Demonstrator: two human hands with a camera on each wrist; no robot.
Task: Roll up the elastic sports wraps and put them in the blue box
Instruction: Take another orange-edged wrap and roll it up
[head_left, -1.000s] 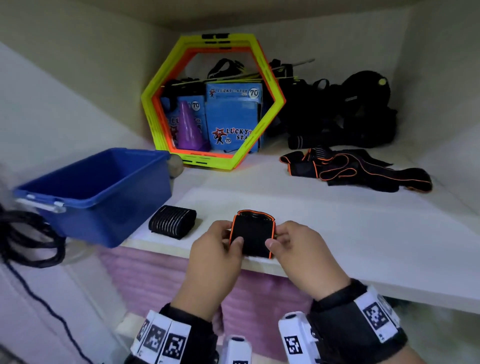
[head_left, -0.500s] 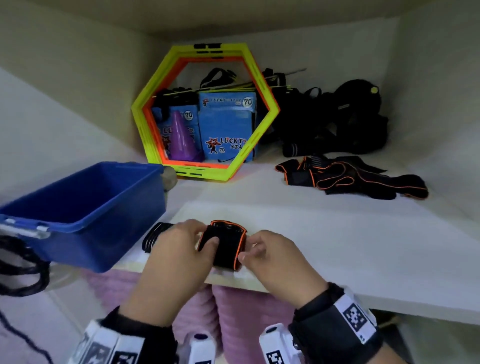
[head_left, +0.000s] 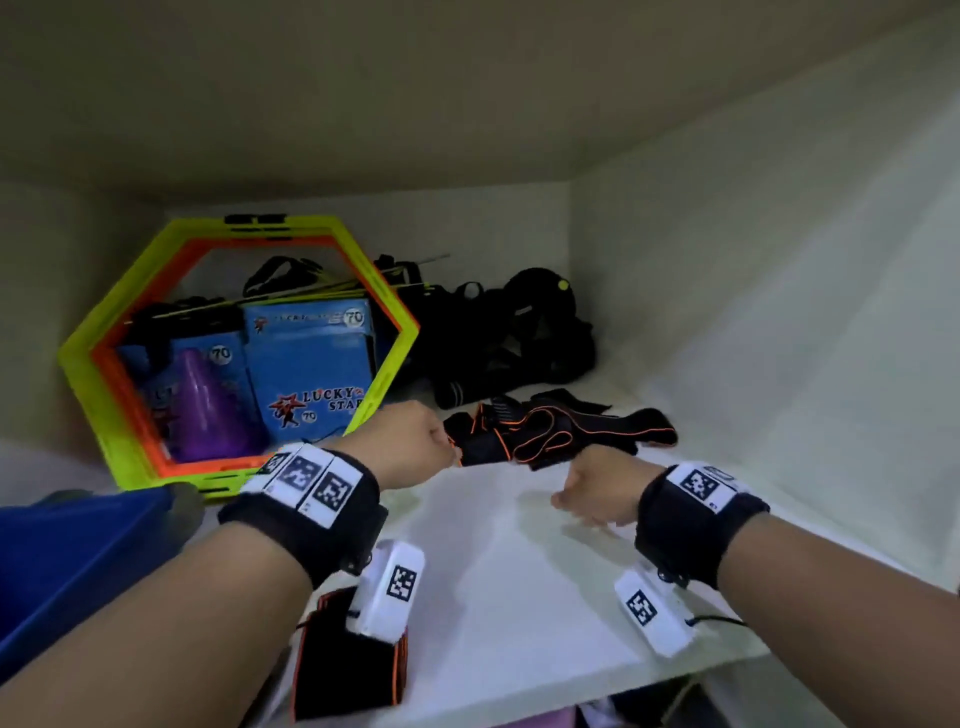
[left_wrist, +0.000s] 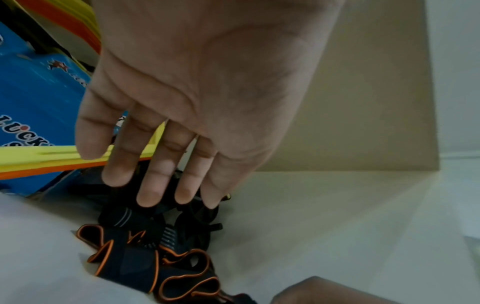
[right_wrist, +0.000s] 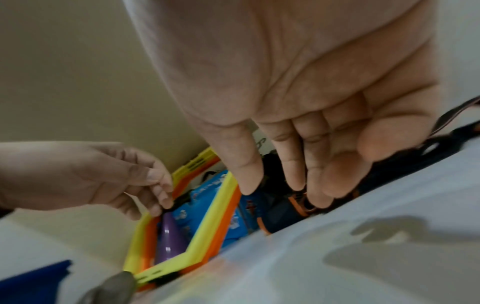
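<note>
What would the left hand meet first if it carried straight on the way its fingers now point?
Most likely the loose orange-trimmed black wrap: the left hand points its straight fingers down at that tangle, though the remaining gap is hard to judge.

Dim, soft overhead light; faint shadows on shelf (head_left: 519, 597); wrist views blurred, wide-angle edges warped.

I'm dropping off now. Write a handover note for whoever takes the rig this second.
Left hand: open, over the left end of the loose wrap, holding nothing.
Right hand: open, fingers reaching the same wrap.
Done: one rolled wrap sits at the front edge of the shelf, beside the blue box, not in it.
Left: roll the loose wrap, then put the rolls in the box.
</note>
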